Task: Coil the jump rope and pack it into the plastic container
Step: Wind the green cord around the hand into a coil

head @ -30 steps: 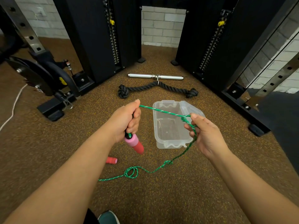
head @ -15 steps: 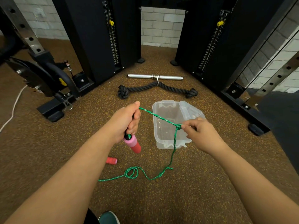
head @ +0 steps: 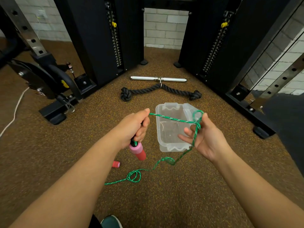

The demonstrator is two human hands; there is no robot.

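Observation:
My left hand (head: 134,127) is closed around one pink jump rope handle (head: 137,150), whose end points down. From that fist the green rope (head: 171,118) runs taut across the clear plastic container (head: 165,146) to my right hand (head: 205,137). The rope loops over the thumb side of my right hand, whose fingers are spread, then drops to the floor in a small curl (head: 134,176). The second pink handle (head: 115,164) lies on the floor beside my left forearm, partly hidden. The container sits open on the floor with nothing visible inside.
A black knotted rope attachment (head: 158,91) and a short metal bar (head: 158,79) lie beyond the container. Black weight-stack towers (head: 102,38) stand left and right. A machine base (head: 54,112) is at left, a rack foot (head: 261,132) at right. My shoe (head: 111,222) shows below.
My right hand has swung back out to the right and opened its fingers, with the rope now looped over it. The slack on the floor shifted. My left hand stayed put.

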